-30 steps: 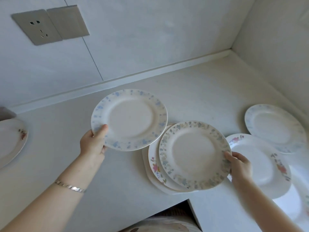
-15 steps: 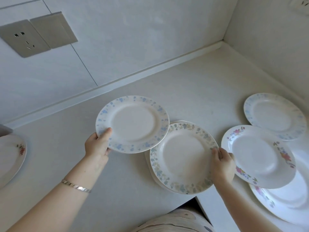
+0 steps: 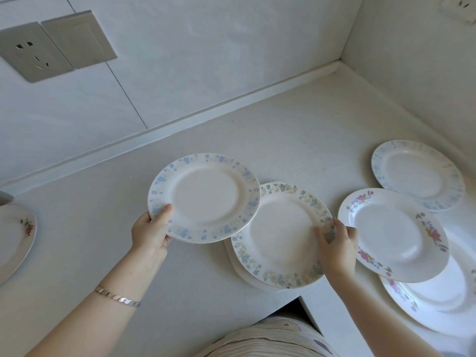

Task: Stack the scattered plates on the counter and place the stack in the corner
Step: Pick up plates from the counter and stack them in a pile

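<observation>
My left hand (image 3: 150, 231) grips the near-left rim of a white plate with blue flowers (image 3: 204, 198), held above the counter and overlapping the stack's left edge. My right hand (image 3: 336, 243) rests on the right rim of a plate with a green-blue leaf border (image 3: 279, 235), which lies on top of a small stack (image 3: 238, 269) near the counter's front edge. A pink-flowered plate (image 3: 391, 234) lies to the right, partly over a larger pink-flowered plate (image 3: 438, 302). Another blue-flowered plate (image 3: 417, 175) sits by the right wall.
The white counter (image 3: 296, 124) runs back to the corner where two walls meet at the upper right. One more flowered plate (image 3: 14, 237) lies at the far left edge. A grey socket and switch (image 3: 51, 46) are on the back wall.
My right hand has lowered the leaf-border plate onto the stack and squared it over the plates below. My left hand has carried the blue-flowered plate slightly right, toward the stack.
</observation>
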The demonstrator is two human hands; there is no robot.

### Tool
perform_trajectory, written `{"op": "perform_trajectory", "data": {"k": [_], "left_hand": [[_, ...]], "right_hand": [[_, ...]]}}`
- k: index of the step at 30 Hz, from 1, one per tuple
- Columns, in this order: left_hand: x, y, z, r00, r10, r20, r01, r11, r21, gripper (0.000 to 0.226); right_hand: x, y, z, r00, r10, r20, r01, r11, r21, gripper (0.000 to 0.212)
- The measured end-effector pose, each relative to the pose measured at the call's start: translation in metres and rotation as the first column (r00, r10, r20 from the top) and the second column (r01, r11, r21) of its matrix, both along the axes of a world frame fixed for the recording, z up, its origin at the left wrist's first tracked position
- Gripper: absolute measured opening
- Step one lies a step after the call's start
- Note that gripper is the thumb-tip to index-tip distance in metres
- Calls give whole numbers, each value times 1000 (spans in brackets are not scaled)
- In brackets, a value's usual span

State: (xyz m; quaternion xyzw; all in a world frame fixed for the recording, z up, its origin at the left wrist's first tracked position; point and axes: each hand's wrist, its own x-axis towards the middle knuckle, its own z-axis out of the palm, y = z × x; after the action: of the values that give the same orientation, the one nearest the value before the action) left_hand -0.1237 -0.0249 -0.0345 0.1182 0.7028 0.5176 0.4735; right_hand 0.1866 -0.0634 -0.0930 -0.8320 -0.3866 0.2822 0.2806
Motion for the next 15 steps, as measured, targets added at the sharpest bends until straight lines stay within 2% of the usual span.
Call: {"op": "perform_trajectory", "data": {"k": [3,5,7,9,10,12,13,15], "left_hand": [[4,-1,0,999,-40,-24,40,999,11,14],[9,-2,0,995,-87,-55,89,996,24,16],[19,-4,0,987,-146,-73,148,989,21,16],[35,-6,-2,976,-205,-68,206,979,5,16],[44,-9,-2,969,-242,-55,242,970,-1,16],[61,-14,-6,943,-332,-24,332,943,-16,15],[69,-17,-9,924,-381,-14,381,924,-21,15],[80,-21,-15,864,-493,-101,490,870,-52,13]], "right_hand": [[0,2,8,984,89,151,-86,996,-23,57],[-3,8,22,982,104,160,-117,991,71,51],[-9,16,44,988,129,-86,-113,979,167,42],[-14,24,64,902,180,-393,-123,978,166,38],[-14,26,69,872,203,-445,-160,978,133,39],[-10,25,70,898,228,-375,-230,972,41,44],[-5,22,67,931,215,-294,-227,974,-5,51],[7,11,57,973,155,-172,-169,983,-75,59]]}}
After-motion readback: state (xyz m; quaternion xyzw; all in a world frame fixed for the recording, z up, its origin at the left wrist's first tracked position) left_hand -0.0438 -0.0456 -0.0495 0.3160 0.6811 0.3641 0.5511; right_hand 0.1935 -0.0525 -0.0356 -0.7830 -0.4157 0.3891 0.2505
